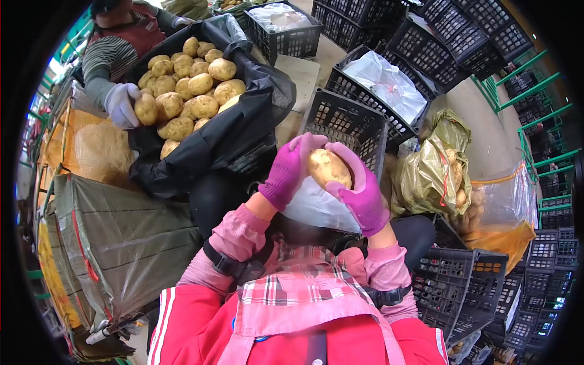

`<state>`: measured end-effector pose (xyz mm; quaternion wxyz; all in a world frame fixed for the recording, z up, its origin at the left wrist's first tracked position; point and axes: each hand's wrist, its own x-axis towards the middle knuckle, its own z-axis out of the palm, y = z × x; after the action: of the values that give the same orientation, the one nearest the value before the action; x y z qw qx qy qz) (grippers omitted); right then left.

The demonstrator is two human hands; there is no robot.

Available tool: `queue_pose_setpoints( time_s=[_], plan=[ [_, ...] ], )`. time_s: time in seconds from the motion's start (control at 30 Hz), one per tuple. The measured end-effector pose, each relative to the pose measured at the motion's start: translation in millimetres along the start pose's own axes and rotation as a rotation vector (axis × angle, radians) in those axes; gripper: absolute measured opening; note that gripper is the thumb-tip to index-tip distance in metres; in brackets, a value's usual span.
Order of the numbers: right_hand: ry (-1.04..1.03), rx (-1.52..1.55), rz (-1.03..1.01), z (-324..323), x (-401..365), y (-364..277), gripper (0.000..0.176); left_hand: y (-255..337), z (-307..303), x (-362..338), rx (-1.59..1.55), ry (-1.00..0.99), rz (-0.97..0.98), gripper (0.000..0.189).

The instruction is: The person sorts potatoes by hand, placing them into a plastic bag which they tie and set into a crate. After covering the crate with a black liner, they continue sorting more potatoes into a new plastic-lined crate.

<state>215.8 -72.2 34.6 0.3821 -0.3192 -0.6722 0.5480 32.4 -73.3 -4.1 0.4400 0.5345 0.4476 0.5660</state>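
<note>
Between my two gloved hands is a large, pale yellow potato (329,168) with brown marks on its skin. My left hand (292,170), in a pink and purple glove, is closed against the potato's left and upper side. From the right, my right hand (360,191) wraps its fingers and thumb around it. Below the potato, a white plastic bag (313,207) lies over my lap, partly hidden by my hands. Just beyond stands a black plastic crate (350,125) with slatted sides. To the left, many potatoes (188,85) fill a crate lined with black cloth (213,152).
A co-worker's white-gloved hand (124,106) touches a potato at the black-lined crate. Crates with white bags (389,82) stand ahead, and stacked black crates (462,30) rise behind. A green sack (433,170) of potatoes sits at right; a grey-green woven sack (121,237) at left.
</note>
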Motion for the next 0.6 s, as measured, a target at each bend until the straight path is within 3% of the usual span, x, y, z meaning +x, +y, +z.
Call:
queue_pose_setpoints(
  time_s=[0.03,0.1,0.2,0.27,0.33,0.43,0.53,0.6],
  plan=[
    [0.025,-0.069,-0.03,1.7,-0.8,-0.4,0.081,-23.4,-9.3,0.8,0.567,0.014,0.442,0.045],
    [0.069,-0.21,-0.094,6.2,-0.4,-2.3,0.084,-16.1,-10.5,-4.5,0.354,-0.173,0.179,0.048],
    [0.195,-0.178,-0.132,13.8,2.9,-4.5,0.086,12.6,-5.4,-7.5,0.289,-0.134,0.178,0.047],
    [0.221,-0.207,-0.088,16.4,4.7,-2.7,0.085,20.4,3.1,-9.2,0.417,0.054,0.356,0.047],
    [0.208,-0.244,-0.126,17.0,6.6,1.6,0.085,41.5,1.4,-14.9,0.058,0.035,-0.007,0.043],
    [0.16,-0.187,-0.172,14.9,7.5,0.7,0.083,56.8,-6.7,-19.9,0.018,-0.005,-0.101,0.042],
    [0.178,-0.298,-0.21,19.2,6.9,0.6,0.08,64.3,-2.8,-22.8,-0.213,-0.015,-0.213,0.042],
    [0.212,-0.376,-0.231,22.7,8.7,-6.2,0.065,58.3,-4.7,-21.1,-0.282,-0.016,-0.189,0.043]
  ],
)
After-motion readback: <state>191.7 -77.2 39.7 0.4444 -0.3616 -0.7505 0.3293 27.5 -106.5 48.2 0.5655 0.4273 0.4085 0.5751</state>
